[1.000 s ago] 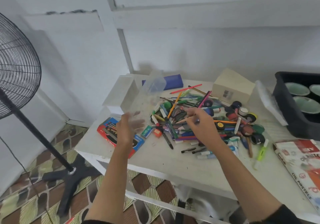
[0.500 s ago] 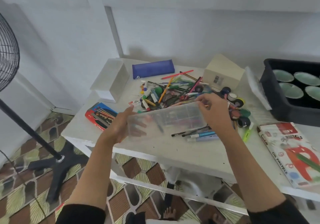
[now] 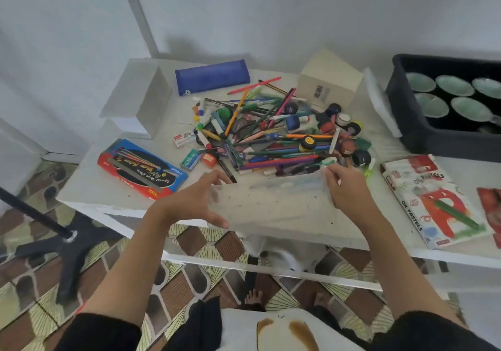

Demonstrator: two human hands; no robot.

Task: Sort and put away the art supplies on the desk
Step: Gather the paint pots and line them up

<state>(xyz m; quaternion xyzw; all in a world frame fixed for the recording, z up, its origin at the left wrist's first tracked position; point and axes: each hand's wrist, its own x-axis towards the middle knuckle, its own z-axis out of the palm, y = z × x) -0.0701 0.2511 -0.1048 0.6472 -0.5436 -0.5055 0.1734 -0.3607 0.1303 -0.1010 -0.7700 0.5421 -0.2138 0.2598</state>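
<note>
A clear plastic box (image 3: pixel 273 201) lies at the desk's front edge, empty as far as I can see. My left hand (image 3: pixel 195 204) grips its left end with curled fingers and thumb. My right hand (image 3: pixel 344 190) pinches its right end. Just behind the box lies a jumbled pile of pens, pencils and markers (image 3: pixel 271 139) with small paint pots (image 3: pixel 349 134) along its right side.
On the white desk (image 3: pixel 113 196): a blue pencil case (image 3: pixel 212 75), a red-blue paint brush pack (image 3: pixel 141 170), a white box (image 3: pixel 138 96), a beige carton (image 3: pixel 329 78), an oil pastels box (image 3: pixel 433 201). A black bin of bowls (image 3: pixel 447 104) stands right; a fan stand (image 3: pixel 65 239) left on the floor.
The clear box came down from the air at the left onto the desk's front edge. Both hands took its ends. The camera tilted downward.
</note>
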